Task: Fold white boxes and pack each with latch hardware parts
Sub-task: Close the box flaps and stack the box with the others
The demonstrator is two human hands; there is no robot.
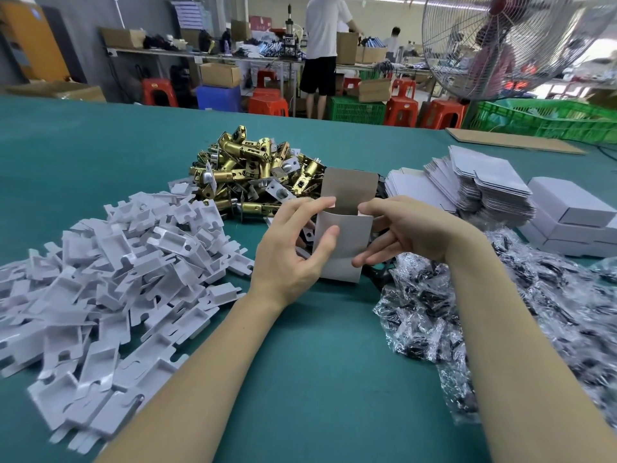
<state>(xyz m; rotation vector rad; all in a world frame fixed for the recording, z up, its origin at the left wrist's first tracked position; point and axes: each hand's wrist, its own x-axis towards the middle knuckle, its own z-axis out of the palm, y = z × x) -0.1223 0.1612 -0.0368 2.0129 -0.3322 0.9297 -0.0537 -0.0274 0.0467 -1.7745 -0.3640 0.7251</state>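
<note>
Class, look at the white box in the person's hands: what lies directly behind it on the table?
Behind the box rises the pile of brass latches. The box, held by the left hand and right hand, covers the pile's near edge.

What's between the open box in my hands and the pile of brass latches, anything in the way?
Nothing visible blocks it. The white box, held by the left hand and right hand, sits just in front of the brass latch pile, its flap up and its top open. Only loose latches lie between.

fan | red stools | green crates, maybe plastic | standing person
</note>
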